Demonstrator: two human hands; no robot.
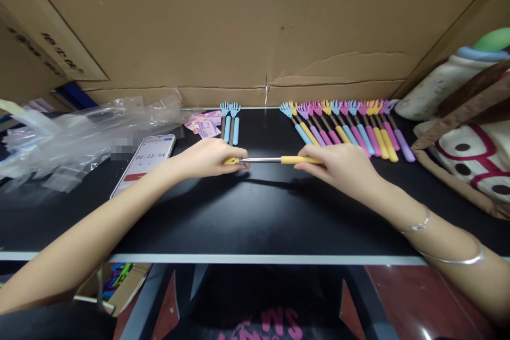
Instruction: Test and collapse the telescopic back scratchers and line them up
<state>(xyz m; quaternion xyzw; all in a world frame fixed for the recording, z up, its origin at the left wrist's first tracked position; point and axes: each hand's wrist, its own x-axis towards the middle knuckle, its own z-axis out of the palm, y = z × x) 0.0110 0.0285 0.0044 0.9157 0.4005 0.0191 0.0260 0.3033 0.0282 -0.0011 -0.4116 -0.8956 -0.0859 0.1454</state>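
Observation:
A yellow back scratcher [261, 160] with a silver metal shaft is held level above the black table, between my two hands. My left hand [207, 157] is closed around its yellow claw end, most of which the fingers hide. At the other end, my right hand [338, 163] grips the yellow handle. Behind my right hand lies a row of several back scratchers [360, 127] in blue, yellow, purple and pink, claws toward the back. Two blue back scratchers [236, 125] lie side by side just beyond my left hand.
Small pink printed cards [205, 123] lie left of the blue pair. A phone [145, 162] showing a timer and clear plastic bags [91, 127] occupy the left. A white bottle [438, 82] and a bag with brown trim [474, 154] stand at right. Cardboard [239, 26] walls the back.

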